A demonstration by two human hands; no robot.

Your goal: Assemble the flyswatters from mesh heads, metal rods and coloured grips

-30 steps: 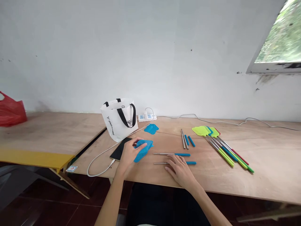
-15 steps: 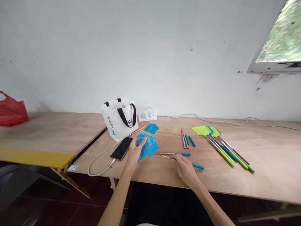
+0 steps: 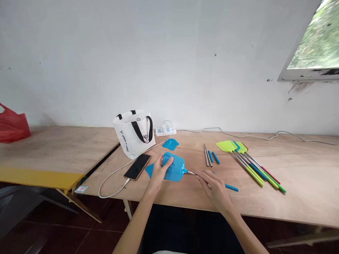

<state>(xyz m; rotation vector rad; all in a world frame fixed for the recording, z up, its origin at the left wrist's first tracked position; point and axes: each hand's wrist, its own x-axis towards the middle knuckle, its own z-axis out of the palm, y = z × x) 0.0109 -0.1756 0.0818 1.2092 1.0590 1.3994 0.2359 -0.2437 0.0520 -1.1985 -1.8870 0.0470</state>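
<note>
Pinched in my left hand (image 3: 158,171), thumb on top, is a blue fly swatter head (image 3: 174,168). My right hand (image 3: 212,183) is closed around a thin metal rod (image 3: 191,173), whose blue grip (image 3: 232,187) sticks out to the right. The rod's tip meets the neck of the swatter head; how deep it sits I cannot tell. Part of another blue swatter head (image 3: 149,170) shows on the table beside my left hand, and one more blue head (image 3: 171,144) lies farther back. Behind my right hand, a second rod is mostly hidden.
Metal rods (image 3: 206,156) and loose blue grips (image 3: 215,158) lie beyond my right hand. Several assembled fly swatters (image 3: 251,165) are stacked at right. To the left are a cabled phone (image 3: 137,167) and a white bag (image 3: 134,137); a power strip (image 3: 165,131) stands by the wall.
The swatter head has moved right and turned its neck toward the rod. Its neck and the rod tip, apart before, now meet. The blue grip has shifted slightly right.
</note>
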